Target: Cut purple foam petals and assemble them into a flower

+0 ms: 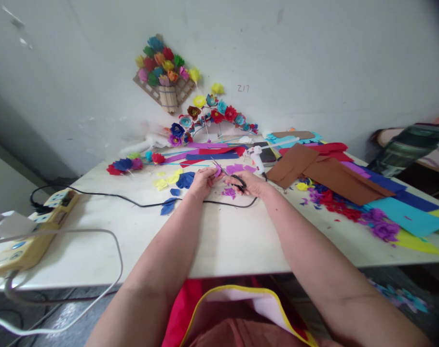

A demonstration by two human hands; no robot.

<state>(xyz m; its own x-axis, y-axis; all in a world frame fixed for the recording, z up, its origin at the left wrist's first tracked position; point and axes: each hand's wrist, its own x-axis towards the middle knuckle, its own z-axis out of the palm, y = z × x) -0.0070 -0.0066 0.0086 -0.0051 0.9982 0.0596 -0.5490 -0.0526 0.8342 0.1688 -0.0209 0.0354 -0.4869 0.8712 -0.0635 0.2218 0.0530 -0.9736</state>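
Observation:
My left hand (202,182) is closed on a small piece of purple paper (218,170), pinched at the fingertips over the middle of the table. From the right, my right hand (249,183) grips black-handled scissors (238,184), their blades pointing up and left beside the purple paper. Whether the blades touch the paper I cannot tell. Purple cut pieces (241,168) lie just beyond my hands, and more purple scraps (229,193) are between my wrists. Blue petal shapes (185,180) and yellow ones (174,177) rest left of my left hand.
A white glue gun (255,157) stands behind my right hand, its black cord (147,206) crossing the table to a power strip (48,231). Brown paper sheets (342,178) and coloured scraps cover the right side. Paper flowers (217,115) form an arch by the wall.

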